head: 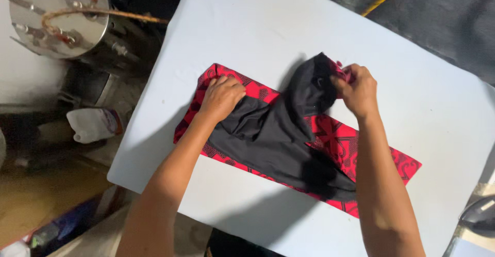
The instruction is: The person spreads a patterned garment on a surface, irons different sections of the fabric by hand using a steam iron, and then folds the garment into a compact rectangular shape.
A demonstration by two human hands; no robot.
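The red-and-black garment [289,138] lies flat on the pale table [258,30]. The left hand [221,96] presses it down with curled fingers to keep it steady, while the right hand [357,89] pinches and lifts its black edge.

Layout as I read it from the head camera:

- Pale blue padded board [258,40]: centre, running from near left to far right.
- Red-and-black patterned cloth strip [340,143]: flat on the board, slanting from far left to near right.
- Black fabric piece [278,133]: on the strip, its far end lifted.
- My left hand [221,97]: on the black fabric's left part.
- My right hand [358,89]: at its raised far end.
- Round shiny metal vessel [56,17]: off the board, far left.
- White plastic jug [93,124]: left of the board, nearer than the vessel.
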